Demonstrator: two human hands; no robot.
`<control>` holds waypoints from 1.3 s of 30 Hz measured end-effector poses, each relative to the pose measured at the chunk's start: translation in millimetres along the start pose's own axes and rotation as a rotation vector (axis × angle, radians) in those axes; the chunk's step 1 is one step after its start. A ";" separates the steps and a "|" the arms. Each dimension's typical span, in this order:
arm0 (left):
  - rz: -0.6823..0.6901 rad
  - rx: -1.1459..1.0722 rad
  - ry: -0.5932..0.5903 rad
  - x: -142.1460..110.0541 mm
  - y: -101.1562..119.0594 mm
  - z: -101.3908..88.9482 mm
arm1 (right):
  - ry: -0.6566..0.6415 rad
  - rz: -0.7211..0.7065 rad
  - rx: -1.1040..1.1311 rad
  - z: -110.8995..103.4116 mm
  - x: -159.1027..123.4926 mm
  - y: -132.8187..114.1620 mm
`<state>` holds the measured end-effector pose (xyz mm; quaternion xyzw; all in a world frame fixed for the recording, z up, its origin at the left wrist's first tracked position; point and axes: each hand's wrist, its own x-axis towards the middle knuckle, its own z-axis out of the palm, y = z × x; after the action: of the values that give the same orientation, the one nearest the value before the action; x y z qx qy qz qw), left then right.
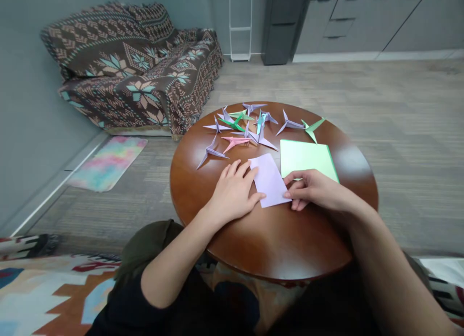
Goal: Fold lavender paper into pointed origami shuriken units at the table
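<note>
A light purple sheet of paper (269, 180), seemingly folded to a rectangle, lies on the round wooden table (253, 246) in front of me. My left hand (235, 191) rests flat along its left side, fingers spread, with fingertips and thumb touching the edge. At the lower right corner, my right hand (314, 190) pinches the paper between thumb and fingers. Beyond that hand is a stack of square light green paper (306, 158), partly covered by it. Folded paper cranes stand farther back, among them a pink one (236, 142) and a purple one (210, 153).
Several more cranes crowd the table's far side, including a green one (312, 128) near the stack. Past the table are a patterned sofa (145, 80), a colourful mat (108, 163), a white rack (240, 29) and grey cabinets (348, 31).
</note>
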<state>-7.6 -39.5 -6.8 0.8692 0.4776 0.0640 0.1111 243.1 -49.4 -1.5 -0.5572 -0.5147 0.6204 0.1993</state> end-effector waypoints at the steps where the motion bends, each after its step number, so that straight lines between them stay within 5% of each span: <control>1: -0.002 0.000 -0.003 0.0 0.0 -0.3 | 0.002 0.002 0.004 0.2 0.3 0.1; 39: -0.002 0.034 -0.003 0.4 0.9 0.5 | 0.012 0.006 0.005 1.3 3.5 2.4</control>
<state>-6.6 -39.7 -7.0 0.8705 0.4794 0.0547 0.0970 241.7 -48.0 -5.5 -0.5620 -0.5104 0.6189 0.2017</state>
